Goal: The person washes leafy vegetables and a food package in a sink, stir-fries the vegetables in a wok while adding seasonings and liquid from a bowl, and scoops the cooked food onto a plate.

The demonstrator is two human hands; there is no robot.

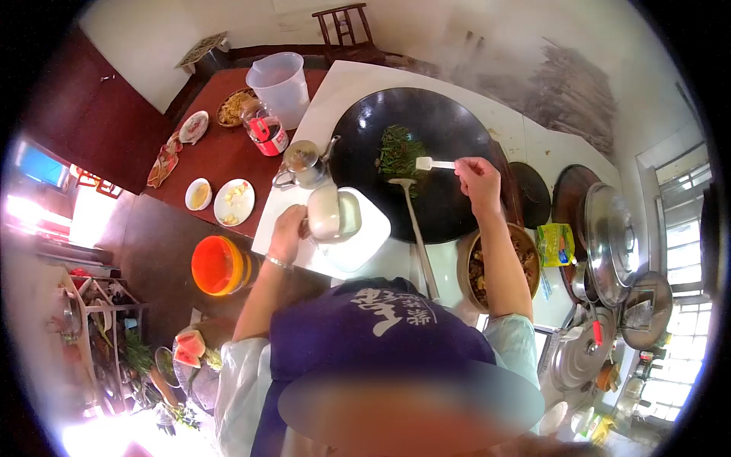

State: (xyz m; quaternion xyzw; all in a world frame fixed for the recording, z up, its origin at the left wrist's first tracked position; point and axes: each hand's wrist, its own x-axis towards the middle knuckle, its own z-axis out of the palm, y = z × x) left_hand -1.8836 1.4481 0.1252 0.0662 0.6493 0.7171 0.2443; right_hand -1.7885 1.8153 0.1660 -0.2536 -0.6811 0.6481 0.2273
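My right hand pinches a small white plastic spoon over the big black wok. Chopped green vegetables lie at the wok's bottom. A long-handled metal spatula rests with its head in the wok, its handle across the near rim. To the left, my left hand is closed around the side of a cream-white container with rounded edges, at the white counter's edge; some of its fingers are hidden. Under it shows a larger white, rounded piece. A metal kettle stands just beyond.
On the red table are a plastic jug, a red-lidded jar, a plate of peeled pieces and a small bowl. An orange bucket stands below. A pot of food and a yellow packet lie right.
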